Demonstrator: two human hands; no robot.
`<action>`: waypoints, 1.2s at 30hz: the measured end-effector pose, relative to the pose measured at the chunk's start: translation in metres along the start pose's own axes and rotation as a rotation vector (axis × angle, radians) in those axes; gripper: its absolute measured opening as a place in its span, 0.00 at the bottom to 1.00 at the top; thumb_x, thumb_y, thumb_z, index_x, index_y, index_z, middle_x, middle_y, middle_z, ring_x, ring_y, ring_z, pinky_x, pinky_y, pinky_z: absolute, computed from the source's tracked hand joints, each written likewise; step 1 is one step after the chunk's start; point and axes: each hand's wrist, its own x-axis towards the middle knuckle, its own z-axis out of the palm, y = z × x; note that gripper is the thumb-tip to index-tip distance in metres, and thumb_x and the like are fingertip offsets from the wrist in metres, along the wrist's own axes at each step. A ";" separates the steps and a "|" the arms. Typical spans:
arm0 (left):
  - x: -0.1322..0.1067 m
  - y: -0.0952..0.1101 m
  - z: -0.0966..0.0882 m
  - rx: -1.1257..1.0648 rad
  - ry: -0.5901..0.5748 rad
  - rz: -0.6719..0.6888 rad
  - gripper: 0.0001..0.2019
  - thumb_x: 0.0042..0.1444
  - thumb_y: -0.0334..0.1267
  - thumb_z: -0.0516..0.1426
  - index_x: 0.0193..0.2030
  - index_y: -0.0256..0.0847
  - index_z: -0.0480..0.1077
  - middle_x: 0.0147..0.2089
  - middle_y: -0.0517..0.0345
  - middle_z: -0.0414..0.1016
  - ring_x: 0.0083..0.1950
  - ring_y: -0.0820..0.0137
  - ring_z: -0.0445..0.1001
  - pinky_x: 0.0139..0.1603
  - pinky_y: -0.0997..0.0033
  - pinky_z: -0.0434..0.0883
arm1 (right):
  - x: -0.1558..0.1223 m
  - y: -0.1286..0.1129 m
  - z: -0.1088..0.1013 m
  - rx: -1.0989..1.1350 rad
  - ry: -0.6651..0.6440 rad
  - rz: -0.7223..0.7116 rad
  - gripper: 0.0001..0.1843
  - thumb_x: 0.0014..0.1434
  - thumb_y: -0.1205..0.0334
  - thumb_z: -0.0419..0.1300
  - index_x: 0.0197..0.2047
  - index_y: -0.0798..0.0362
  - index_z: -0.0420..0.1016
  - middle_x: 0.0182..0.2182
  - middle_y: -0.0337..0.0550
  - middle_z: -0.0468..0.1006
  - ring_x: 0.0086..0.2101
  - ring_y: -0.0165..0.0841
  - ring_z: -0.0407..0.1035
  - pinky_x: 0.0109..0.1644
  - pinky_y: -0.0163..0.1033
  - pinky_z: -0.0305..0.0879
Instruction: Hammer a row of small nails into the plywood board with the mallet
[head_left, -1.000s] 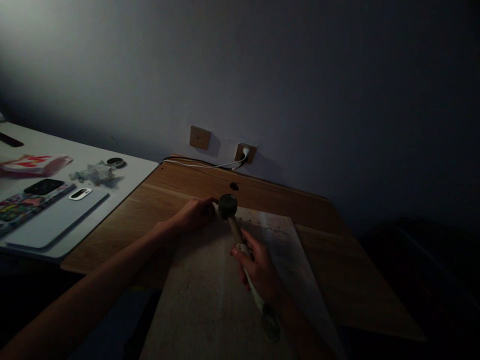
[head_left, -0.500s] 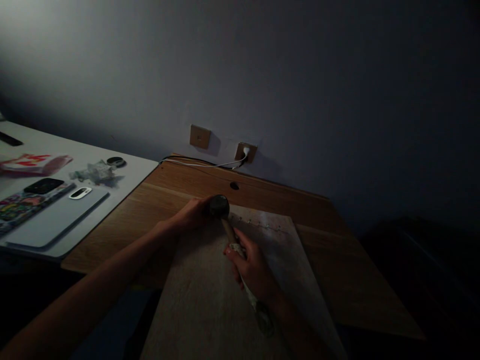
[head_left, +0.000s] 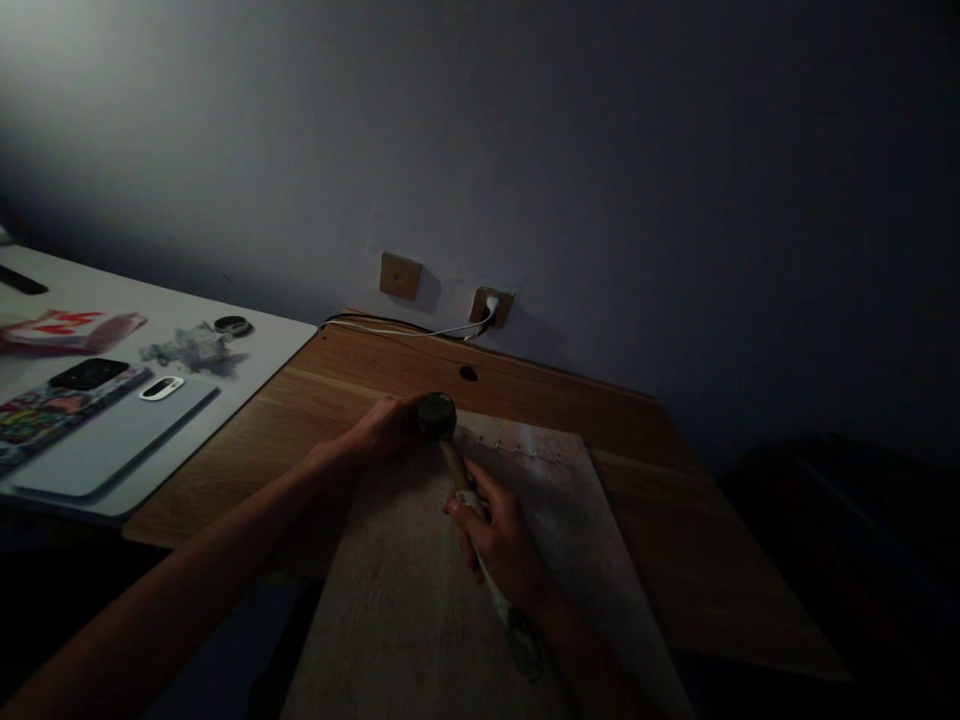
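My right hand is closed round the wooden handle of a hammer, whose dark round head is down at the far left corner of a pale wooden board. My left hand rests at that same corner, fingers curled right beside the hammer head; what it pinches, if anything, is too small and dark to see. A row of small nails runs along the board's far edge. The board lies on a brown wooden table.
A white desk adjoins on the left, bearing a grey laptop, a phone in a colourful case, a crumpled wrapper and a small round lid. On the wall are a switch and a socket with a white cable.
The hammer head has come down and leftwards from beside my left fingers onto the board's corner, against my left hand. My right hand shifted slightly left with it.
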 end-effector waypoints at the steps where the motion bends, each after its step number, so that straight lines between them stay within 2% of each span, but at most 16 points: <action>1: 0.000 0.002 -0.001 0.004 -0.007 -0.004 0.17 0.56 0.37 0.61 0.52 0.37 0.74 0.42 0.52 0.83 0.42 0.61 0.80 0.42 0.70 0.73 | 0.000 0.000 0.000 0.008 0.000 -0.004 0.29 0.63 0.54 0.58 0.66 0.51 0.66 0.26 0.30 0.70 0.15 0.23 0.59 0.13 0.27 0.57; 5: -0.001 0.006 -0.003 -0.008 -0.016 -0.020 0.18 0.56 0.36 0.60 0.54 0.37 0.74 0.42 0.55 0.82 0.42 0.62 0.80 0.42 0.71 0.72 | -0.001 -0.003 0.001 0.042 -0.006 -0.007 0.28 0.63 0.54 0.59 0.65 0.51 0.67 0.26 0.30 0.69 0.14 0.22 0.58 0.13 0.28 0.57; 9: -0.001 0.000 0.001 -0.034 -0.002 -0.006 0.21 0.57 0.35 0.60 0.58 0.37 0.72 0.43 0.56 0.82 0.42 0.64 0.80 0.42 0.72 0.72 | -0.006 -0.008 -0.001 0.113 -0.019 0.054 0.32 0.61 0.52 0.60 0.67 0.51 0.64 0.29 0.32 0.70 0.15 0.22 0.58 0.13 0.28 0.57; 12: -0.001 -0.004 0.003 -0.030 -0.030 -0.015 0.22 0.55 0.33 0.60 0.58 0.38 0.71 0.39 0.57 0.82 0.36 0.69 0.79 0.38 0.74 0.71 | -0.021 -0.004 -0.005 0.206 0.028 0.085 0.37 0.61 0.51 0.61 0.71 0.46 0.58 0.37 0.37 0.74 0.15 0.21 0.60 0.13 0.28 0.56; 14: -0.001 -0.003 0.002 -0.023 -0.054 -0.035 0.22 0.54 0.31 0.59 0.58 0.39 0.71 0.38 0.58 0.82 0.35 0.71 0.79 0.38 0.75 0.71 | -0.035 0.002 -0.011 0.263 0.067 0.100 0.36 0.62 0.49 0.61 0.71 0.42 0.57 0.38 0.37 0.74 0.15 0.21 0.60 0.13 0.28 0.56; 18: 0.000 0.002 -0.001 -0.004 -0.062 -0.057 0.22 0.52 0.30 0.58 0.55 0.39 0.72 0.39 0.57 0.81 0.36 0.71 0.78 0.40 0.75 0.72 | -0.066 0.021 -0.025 0.330 0.233 0.184 0.35 0.59 0.42 0.64 0.67 0.42 0.65 0.36 0.38 0.75 0.16 0.23 0.61 0.14 0.29 0.58; 22: -0.001 0.006 -0.002 0.009 -0.073 -0.060 0.22 0.52 0.31 0.58 0.55 0.39 0.72 0.38 0.57 0.81 0.36 0.71 0.78 0.40 0.75 0.72 | -0.090 0.039 -0.047 0.185 0.399 0.224 0.31 0.58 0.35 0.60 0.55 0.46 0.77 0.30 0.41 0.77 0.17 0.30 0.66 0.16 0.35 0.64; 24: -0.001 0.008 -0.003 0.011 -0.068 -0.073 0.21 0.52 0.32 0.59 0.55 0.39 0.73 0.39 0.56 0.81 0.37 0.70 0.79 0.40 0.74 0.72 | -0.098 0.047 -0.059 0.038 0.461 0.173 0.28 0.62 0.35 0.56 0.53 0.46 0.80 0.27 0.42 0.78 0.21 0.36 0.71 0.21 0.39 0.70; 25: -0.001 0.009 -0.003 0.009 -0.065 -0.078 0.21 0.52 0.33 0.59 0.55 0.39 0.73 0.40 0.56 0.81 0.37 0.70 0.79 0.40 0.74 0.73 | -0.102 0.050 -0.064 -0.036 0.490 0.125 0.27 0.62 0.36 0.55 0.52 0.44 0.80 0.29 0.44 0.80 0.26 0.40 0.75 0.26 0.42 0.74; 26: 0.000 0.009 -0.004 0.004 -0.067 -0.082 0.21 0.52 0.33 0.59 0.54 0.39 0.73 0.40 0.55 0.81 0.38 0.69 0.79 0.40 0.73 0.73 | -0.104 0.052 -0.068 -0.100 0.516 0.061 0.25 0.61 0.37 0.57 0.52 0.43 0.81 0.34 0.46 0.83 0.34 0.44 0.78 0.34 0.45 0.77; 28: 0.000 0.010 -0.004 -0.006 -0.076 -0.087 0.20 0.53 0.35 0.59 0.54 0.39 0.73 0.40 0.55 0.81 0.37 0.69 0.79 0.40 0.73 0.73 | -0.105 0.054 -0.072 -0.163 0.556 -0.026 0.22 0.60 0.38 0.59 0.50 0.40 0.82 0.48 0.46 0.83 0.49 0.49 0.76 0.49 0.50 0.76; 30: 0.000 0.011 -0.005 -0.005 -0.081 -0.094 0.20 0.53 0.36 0.59 0.54 0.40 0.73 0.39 0.55 0.81 0.37 0.69 0.79 0.40 0.72 0.73 | -0.101 0.053 -0.069 -0.127 0.549 0.007 0.22 0.62 0.38 0.57 0.49 0.39 0.82 0.51 0.45 0.82 0.52 0.49 0.74 0.53 0.51 0.74; 32: 0.001 0.011 -0.005 0.002 -0.081 -0.100 0.19 0.54 0.38 0.59 0.54 0.40 0.73 0.39 0.56 0.81 0.37 0.69 0.79 0.40 0.72 0.73 | -0.095 0.051 -0.064 -0.085 0.514 0.080 0.24 0.65 0.37 0.52 0.49 0.39 0.83 0.44 0.46 0.83 0.44 0.48 0.78 0.44 0.49 0.77; 34: 0.001 0.009 -0.005 0.004 -0.082 -0.100 0.19 0.54 0.39 0.60 0.53 0.39 0.73 0.38 0.56 0.81 0.37 0.69 0.79 0.40 0.71 0.73 | -0.089 0.050 -0.058 -0.095 0.465 0.118 0.27 0.64 0.34 0.52 0.49 0.40 0.82 0.39 0.45 0.83 0.38 0.45 0.78 0.39 0.47 0.77; 36: 0.001 0.008 -0.005 0.001 -0.083 -0.092 0.19 0.54 0.39 0.59 0.53 0.39 0.73 0.37 0.56 0.81 0.37 0.69 0.79 0.40 0.71 0.73 | -0.087 0.049 -0.055 -0.145 0.409 0.120 0.29 0.62 0.31 0.55 0.53 0.40 0.81 0.42 0.45 0.83 0.41 0.44 0.78 0.45 0.46 0.76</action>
